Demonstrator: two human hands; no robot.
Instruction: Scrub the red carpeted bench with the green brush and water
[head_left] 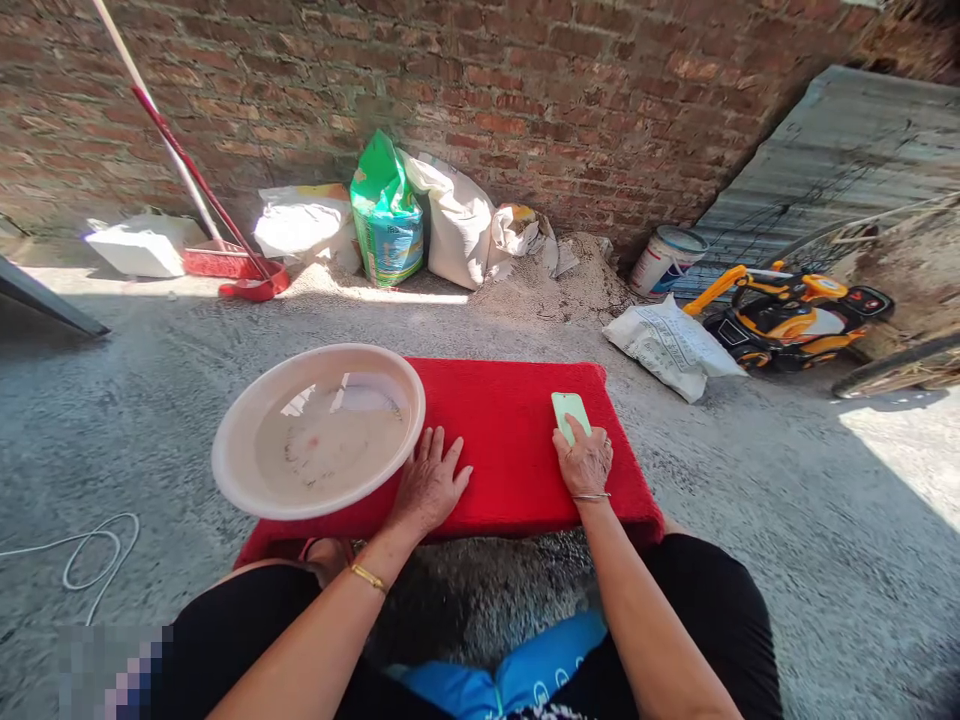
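A red cloth (502,430) covers a low table in front of me. On its left stands a wide pale pink basin (225,465) of clear water, its rim jutting past the table's edge. My left hand (431,487) lies flat on the cloth with fingers spread, its fingertips close to the basin's rim. Toward the right side, my right hand (585,460) grips a flat pale green oblong object (570,408) with rounded corners, thumb and fingers around its sides and the index finger along its top. The object rests against the cloth; its underside is hidden.
Along the brick wall stand a red dustpan (255,287), a green sack (386,215), a white sack (457,225) and a paint bucket (667,262). At right are a filled white bag (671,345) and a yellow-black toy vehicle (795,315). A pale cord (112,560) curls on the floor at left.
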